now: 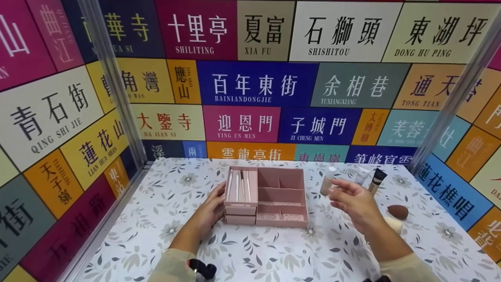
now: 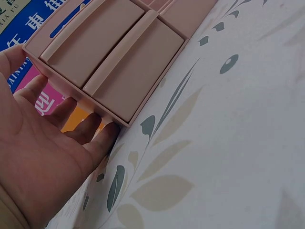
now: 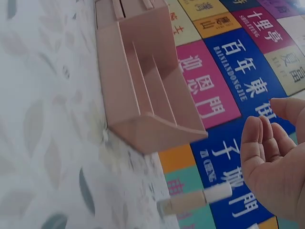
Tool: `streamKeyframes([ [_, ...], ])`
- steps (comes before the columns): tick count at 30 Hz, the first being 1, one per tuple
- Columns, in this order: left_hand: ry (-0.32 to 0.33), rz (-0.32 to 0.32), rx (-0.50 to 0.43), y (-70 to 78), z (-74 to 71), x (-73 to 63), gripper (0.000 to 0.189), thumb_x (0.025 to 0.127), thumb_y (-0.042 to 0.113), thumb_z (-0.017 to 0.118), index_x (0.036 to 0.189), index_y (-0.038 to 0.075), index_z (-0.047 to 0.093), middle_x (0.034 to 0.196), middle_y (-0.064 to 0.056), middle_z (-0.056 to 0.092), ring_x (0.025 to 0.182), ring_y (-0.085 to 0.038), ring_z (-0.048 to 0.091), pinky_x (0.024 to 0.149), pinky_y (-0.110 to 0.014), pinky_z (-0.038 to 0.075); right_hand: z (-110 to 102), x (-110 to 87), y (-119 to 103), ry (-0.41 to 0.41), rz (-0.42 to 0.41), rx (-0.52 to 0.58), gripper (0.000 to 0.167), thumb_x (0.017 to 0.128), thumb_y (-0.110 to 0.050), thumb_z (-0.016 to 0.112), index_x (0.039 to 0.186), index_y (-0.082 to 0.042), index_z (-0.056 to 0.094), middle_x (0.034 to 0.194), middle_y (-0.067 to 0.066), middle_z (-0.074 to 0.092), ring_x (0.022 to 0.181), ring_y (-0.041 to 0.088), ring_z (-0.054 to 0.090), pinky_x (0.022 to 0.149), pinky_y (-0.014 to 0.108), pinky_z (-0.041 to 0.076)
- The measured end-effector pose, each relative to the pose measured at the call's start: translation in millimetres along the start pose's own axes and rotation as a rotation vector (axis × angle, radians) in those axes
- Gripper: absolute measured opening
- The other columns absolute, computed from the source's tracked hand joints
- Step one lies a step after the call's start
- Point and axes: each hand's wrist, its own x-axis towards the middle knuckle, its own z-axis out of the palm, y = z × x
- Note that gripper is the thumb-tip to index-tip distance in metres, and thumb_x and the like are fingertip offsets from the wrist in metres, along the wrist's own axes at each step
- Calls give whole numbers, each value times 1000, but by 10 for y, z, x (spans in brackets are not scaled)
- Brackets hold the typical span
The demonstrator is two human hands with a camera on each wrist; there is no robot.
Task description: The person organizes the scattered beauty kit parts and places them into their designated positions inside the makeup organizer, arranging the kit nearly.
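Note:
A pink desktop organizer (image 1: 282, 223) stands on the table, its right side split into compartments. Thin brushes (image 1: 242, 186) lie in the top of its left part, above two drawers (image 2: 138, 71). My left hand (image 1: 209, 213) rests on the organizer's left side; the left wrist view shows its fingertips spread along that wall. To the right, a small beige bottle (image 1: 326, 185) with a white cap stands upright. My right hand (image 1: 358, 205) is beside this bottle in the head view. The right wrist view shows that hand (image 3: 276, 167) apart from it, fingers loosely bent and holding nothing.
Behind the right hand stand a white tube (image 1: 362, 175) and a black-capped tube (image 1: 377, 180). Nearer lie a brown makeup sponge (image 1: 398, 212) and a cream-coloured piece (image 1: 393, 225) partly behind the wrist. Printed panels enclose the floral-covered table (image 1: 266, 254) at the back and sides.

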Motion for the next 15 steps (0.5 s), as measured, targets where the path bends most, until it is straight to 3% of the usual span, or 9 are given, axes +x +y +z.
streamKeyframes([
  [5,12,-19,2,4,-1,-1,62,109,39,53,167,42,31,180,4,22,163,-29,33,134,-53,29,-332,-75,59,33,37,9,22,100,-13,75,118,-26,73,97,-9,73,92,10,72,86,25,64],
  [15,1,0,-6,6,9,3,63,110,37,52,168,39,31,180,1,21,163,-31,33,133,-53,29,-970,-80,186,181,167,-128,39,95,-32,83,130,-27,68,101,-20,75,94,5,72,87,24,64],
])
